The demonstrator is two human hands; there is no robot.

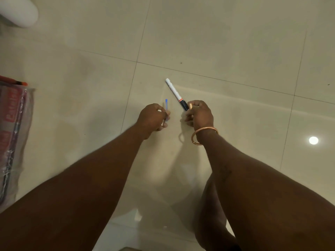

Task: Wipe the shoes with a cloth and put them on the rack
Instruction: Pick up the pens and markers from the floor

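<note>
Floor: pale glossy tiles [235, 42] with thin dark joints and a lamp's glare on the right.
Risk: both hands are taken up with pens, so I reckon nothing can be wiped until they are put down. An uncapped tip could also mark the tile.
Shoes, cloth, rack: none in view, so I can't tell how they look or where they are.
Right hand [200, 115]: curled round the dark end of a white marker [175, 92], with a bangle [203, 135] at the wrist.
Left hand [151, 117]: fingers closed on a thin blue pen [166, 104].
Further out: a plastic-wrapped package [12, 134] on the far left and a white rounded object [21, 9] in the top corner.
</note>
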